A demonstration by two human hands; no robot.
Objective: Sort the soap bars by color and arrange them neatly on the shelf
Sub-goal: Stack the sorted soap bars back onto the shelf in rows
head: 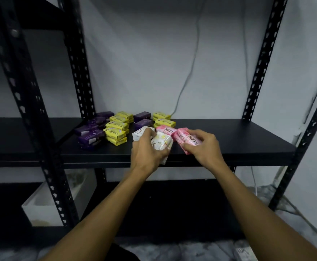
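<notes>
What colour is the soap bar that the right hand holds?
Pink: the right hand grips a pink soap bar with dark lettering, seen in the head view.

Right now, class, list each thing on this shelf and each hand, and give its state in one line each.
Left hand: grips white soap bars.
Right hand: grips pink soap bars.
Pink bar behind: lying flat, unheld.
White bar behind: lying flat on the shelf.
Left yellow bars: stacked in a row.
Left purple bars: loosely grouped, untidy.
Back purple bars: apart from the other purple ones.
Back yellow bars: stacked, apart from the left yellow ones.
</notes>
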